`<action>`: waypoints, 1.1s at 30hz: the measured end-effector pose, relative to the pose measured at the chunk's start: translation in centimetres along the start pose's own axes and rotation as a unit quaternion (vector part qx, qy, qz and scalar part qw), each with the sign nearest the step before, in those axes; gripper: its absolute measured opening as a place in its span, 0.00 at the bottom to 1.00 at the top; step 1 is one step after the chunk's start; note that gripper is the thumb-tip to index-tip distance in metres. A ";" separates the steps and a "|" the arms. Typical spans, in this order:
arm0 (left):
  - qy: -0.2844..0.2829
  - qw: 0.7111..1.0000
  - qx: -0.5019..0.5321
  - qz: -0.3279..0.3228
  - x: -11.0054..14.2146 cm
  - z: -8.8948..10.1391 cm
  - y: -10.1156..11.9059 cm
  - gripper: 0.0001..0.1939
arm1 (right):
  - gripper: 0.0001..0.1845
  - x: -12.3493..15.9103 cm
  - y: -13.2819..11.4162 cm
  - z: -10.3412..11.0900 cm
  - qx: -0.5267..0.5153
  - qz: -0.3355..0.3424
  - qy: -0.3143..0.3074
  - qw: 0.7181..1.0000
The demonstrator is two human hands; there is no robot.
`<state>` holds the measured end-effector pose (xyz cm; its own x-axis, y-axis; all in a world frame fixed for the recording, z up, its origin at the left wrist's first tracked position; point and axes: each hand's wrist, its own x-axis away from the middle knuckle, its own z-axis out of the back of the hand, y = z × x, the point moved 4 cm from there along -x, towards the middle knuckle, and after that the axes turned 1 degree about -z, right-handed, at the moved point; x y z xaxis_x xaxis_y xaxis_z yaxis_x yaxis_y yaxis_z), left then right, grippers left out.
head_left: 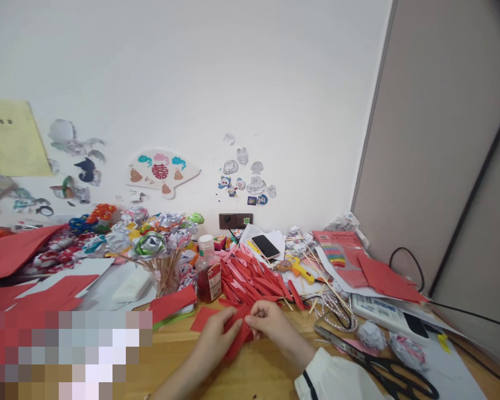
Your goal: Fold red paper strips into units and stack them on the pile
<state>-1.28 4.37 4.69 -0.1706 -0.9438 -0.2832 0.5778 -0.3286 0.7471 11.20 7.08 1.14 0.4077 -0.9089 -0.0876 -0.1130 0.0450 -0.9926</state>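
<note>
A piece of red paper (pixel 238 343) is between my two hands, low over the front of the wooden desk. My left hand (pixel 215 333) grips it from the left, thumb on top. From the right, my right hand (pixel 270 323) pinches its upper edge with thumb and forefinger; the other fingers are curled in. Just beyond lies a heap of folded red paper strips (pixel 254 275), partly behind my hands. Left of the heap stands a bottle of dark red liquid (pixel 208 275) with a white cap. Scissors with black handles (pixel 375 361) rest to the right of my right forearm.
Paper flowers on sticks (pixel 154 244) stand in a holder at the back left. Red sheets (pixel 58 294) cover the left side. A yellow glue gun (pixel 300 270), a phone (pixel 265 246), a beaded cord (pixel 335 311) and crumpled paper balls (pixel 371 335) lie behind and right. The wall bounds the desk.
</note>
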 end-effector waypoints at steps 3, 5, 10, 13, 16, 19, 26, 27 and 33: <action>-0.012 1.000 -0.006 -0.004 0.1 0.0 0.0 0.09 | 0.19 0.0 0.0 -0.1 0.008 0.008 0.000 1.000; -0.020 1.000 -0.011 -0.006 0.1 -0.1 0.0 0.08 | 0.19 0.0 -0.3 -0.2 0.021 0.020 0.002 1.000; 0.008 0.999 -0.031 -0.001 0.1 -0.1 -0.1 0.09 | 0.18 0.5 -0.9 -0.6 0.078 0.042 -0.016 0.996; 0.043 0.999 -0.027 0.006 -0.1 0.2 -0.2 0.09 | 0.19 0.7 -0.8 -1.1 0.110 0.028 -0.054 0.992; 0.053 0.999 -0.001 0.011 -0.3 0.4 -0.4 0.10 | 0.20 0.9 -1.2 -1.3 0.121 0.056 -0.054 0.990; 0.044 0.997 0.062 0.024 -0.4 0.1 -0.8 0.09 | 0.19 0.8 -1.4 -1.3 0.110 0.059 -0.038 0.991; -0.061 0.965 0.249 0.055 -0.3 -1.9 -1.9 0.14 | 0.15 0.5 -2.1 -0.3 0.177 0.111 0.034 0.977; -0.067 0.961 0.263 0.061 -0.2 -2.0 -1.9 0.14 | 0.14 0.5 -2.2 -0.3 0.187 0.109 0.027 0.976; -0.084 0.938 0.325 0.084 -0.1 -2.0 -1.8 0.14 | 0.09 0.7 -2.0 -0.3 0.251 0.115 0.029 0.961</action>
<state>-0.65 5.16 2.20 -0.2757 -0.9586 -0.0709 0.0088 -0.0763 0.9970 11.42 6.23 3.09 0.3715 -0.8718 -0.3192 0.2629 0.4286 -0.8644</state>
